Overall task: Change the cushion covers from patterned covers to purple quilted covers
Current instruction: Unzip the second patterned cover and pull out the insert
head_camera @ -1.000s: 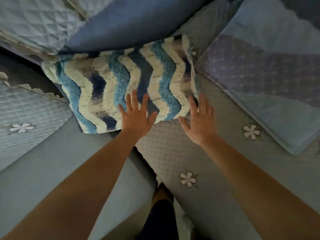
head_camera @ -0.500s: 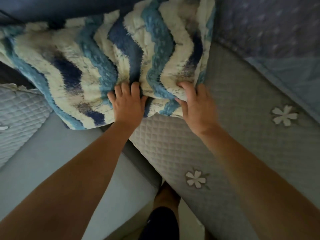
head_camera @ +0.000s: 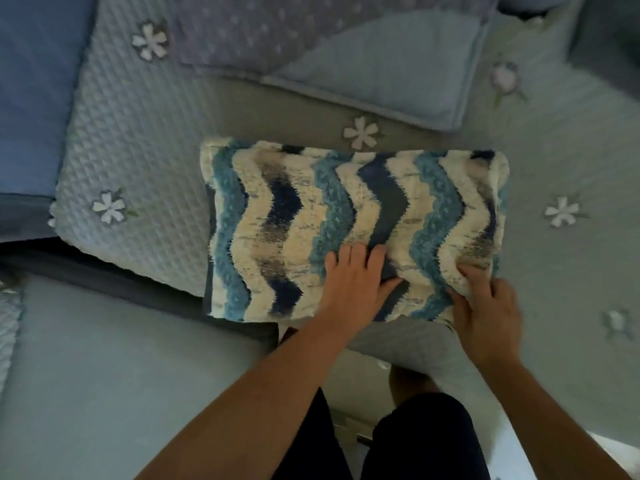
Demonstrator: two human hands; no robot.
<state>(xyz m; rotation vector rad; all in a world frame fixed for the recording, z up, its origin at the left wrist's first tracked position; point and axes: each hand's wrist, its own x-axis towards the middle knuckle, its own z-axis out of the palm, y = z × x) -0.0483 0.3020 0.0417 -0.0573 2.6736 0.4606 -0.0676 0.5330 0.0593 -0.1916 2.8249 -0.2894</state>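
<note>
A cushion in a patterned cover (head_camera: 353,230), with blue, white and navy zigzag stripes, lies flat on the quilted sofa seat (head_camera: 571,271). My left hand (head_camera: 356,282) rests on its near edge, fingers bent into the fluffy fabric. At the cushion's near right corner, my right hand (head_camera: 485,313) pinches a fold of the cover. A purple quilted cover with small dots (head_camera: 311,26) lies at the back, partly under a pale blue cushion (head_camera: 391,74).
A light quilted cushion with white flowers (head_camera: 135,140) sits to the left of the patterned one. A blue cushion (head_camera: 31,91) is at the far left. My legs in dark clothing (head_camera: 408,438) stand at the sofa's front edge.
The patterned cushion has come down from leaning against the sofa back and now lies flat on the seat, nearer to me. My right hand has shifted to its right corner.
</note>
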